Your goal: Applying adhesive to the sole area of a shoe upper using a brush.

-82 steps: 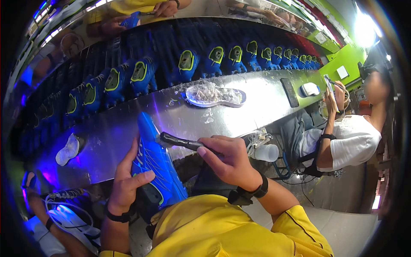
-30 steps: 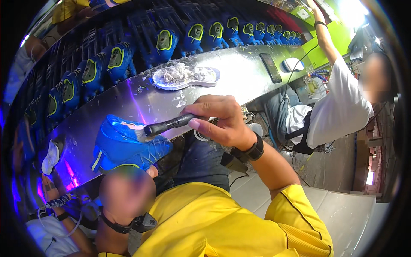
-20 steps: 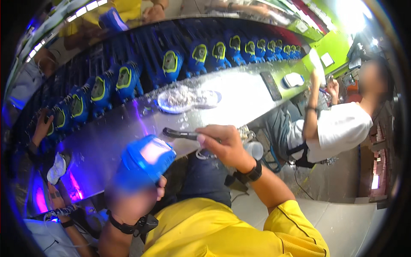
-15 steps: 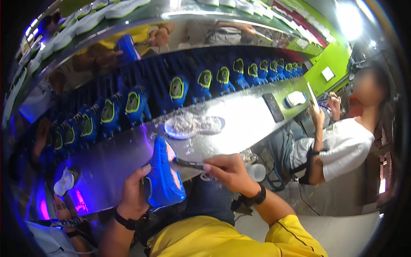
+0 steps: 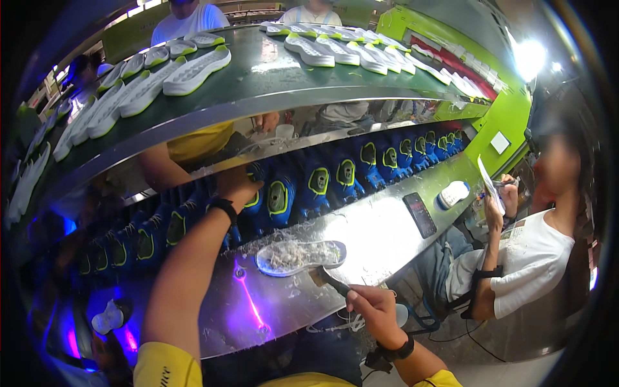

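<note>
My left hand [image 5: 237, 186] reaches into the row of blue shoes behind the bench, its fingers closed around one blue shoe [image 5: 256, 201] with a lime-edged collar. Part of that shoe and some of the fingers are hidden. In my right hand [image 5: 376, 313] is a small brush [image 5: 334, 282] with a dark handle and a flat bristle head. The brush head is close to the near edge of a white shoe sole [image 5: 303, 257], which lies on the metal bench heaped with whitish residue.
More blue shoes [image 5: 318, 184] stand in a line along the back. White soles [image 5: 196, 69] rest on the raised green belt [image 5: 258, 90]. A phone [image 5: 420, 215] and a white rounded item [image 5: 453, 194] sit at the right of the bench [image 5: 380, 226]. Beside it, a co-worker [image 5: 525, 258] holds a pale sheet-like item.
The blue shoe held in front of me has left that spot. My left hand has gone forward into the shoe row. My right hand, with the brush, has lowered and moved right.
</note>
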Demonstrator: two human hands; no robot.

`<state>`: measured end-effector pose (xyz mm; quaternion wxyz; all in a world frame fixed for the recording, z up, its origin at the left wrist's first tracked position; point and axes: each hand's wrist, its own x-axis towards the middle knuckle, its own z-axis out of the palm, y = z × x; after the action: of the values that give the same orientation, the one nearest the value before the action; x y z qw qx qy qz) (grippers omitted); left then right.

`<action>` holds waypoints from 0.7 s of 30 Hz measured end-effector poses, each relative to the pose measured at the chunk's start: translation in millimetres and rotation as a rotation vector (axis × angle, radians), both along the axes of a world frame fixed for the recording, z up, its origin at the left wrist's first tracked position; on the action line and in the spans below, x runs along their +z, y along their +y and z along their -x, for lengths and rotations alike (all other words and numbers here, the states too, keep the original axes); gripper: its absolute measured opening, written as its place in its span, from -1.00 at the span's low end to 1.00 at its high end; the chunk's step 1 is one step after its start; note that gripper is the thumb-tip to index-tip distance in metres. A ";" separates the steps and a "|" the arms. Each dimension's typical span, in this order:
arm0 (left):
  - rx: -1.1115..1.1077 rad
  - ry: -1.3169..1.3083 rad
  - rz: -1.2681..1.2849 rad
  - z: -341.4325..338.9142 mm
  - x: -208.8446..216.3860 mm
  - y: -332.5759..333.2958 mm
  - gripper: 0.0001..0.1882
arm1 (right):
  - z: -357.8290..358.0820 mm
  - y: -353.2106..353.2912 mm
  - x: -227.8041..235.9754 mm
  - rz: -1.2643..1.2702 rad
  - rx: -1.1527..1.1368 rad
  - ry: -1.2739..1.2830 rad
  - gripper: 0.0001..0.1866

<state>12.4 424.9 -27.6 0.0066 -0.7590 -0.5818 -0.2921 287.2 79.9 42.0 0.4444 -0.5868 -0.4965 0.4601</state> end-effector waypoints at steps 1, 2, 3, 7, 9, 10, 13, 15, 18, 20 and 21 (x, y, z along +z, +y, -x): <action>-0.019 0.016 0.000 -5.1 -9.4 6.7 -0.27 | -1.3 -0.6 -2.7 -0.002 -0.017 -0.015 -0.75; -0.007 0.015 0.075 -6.2 -17.1 14.0 -0.29 | -1.4 -1.1 -4.9 -0.001 -0.021 -0.008 -0.75; 0.003 0.014 0.156 -11.6 -17.7 14.7 -0.31 | -2.5 -3.1 -7.2 0.005 -0.026 -0.002 -0.76; -0.011 -0.028 0.076 -3.5 -11.0 7.6 -0.49 | -2.4 -2.5 -10.3 0.003 -0.003 0.010 -0.75; 0.017 -0.093 0.042 8.9 1.3 -1.1 -0.60 | -1.5 -4.9 -9.0 0.002 -0.010 0.025 -0.75; 0.064 0.003 -0.090 25.7 1.6 -6.0 -0.63 | 0.0 -6.9 -4.0 0.003 -0.013 0.034 -0.74; 0.154 0.235 -0.055 86.6 17.8 -50.4 -0.40 | 5.4 -18.2 2.7 0.008 -0.036 0.093 -0.73; 0.163 0.271 0.191 155.1 0.6 -73.9 -0.23 | 18.9 -21.7 4.6 0.005 0.001 0.145 -0.73; 0.095 0.098 0.387 184.8 4.2 -92.6 -0.16 | 31.7 -34.5 10.5 -0.012 0.016 0.144 -0.74; 0.108 -0.170 0.347 197.1 -0.3 -107.6 -0.17 | 40.2 -43.2 10.8 -0.028 0.041 0.133 -0.74; 0.136 -0.390 0.347 201.3 -4.5 -121.0 -0.19 | 45.9 -47.9 14.7 -0.019 0.055 0.099 -0.74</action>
<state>-188.9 303.8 -32.0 -0.2164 -0.6373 -0.6631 -0.3275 241.3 31.9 56.8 0.4613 -0.5453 -0.4941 0.4957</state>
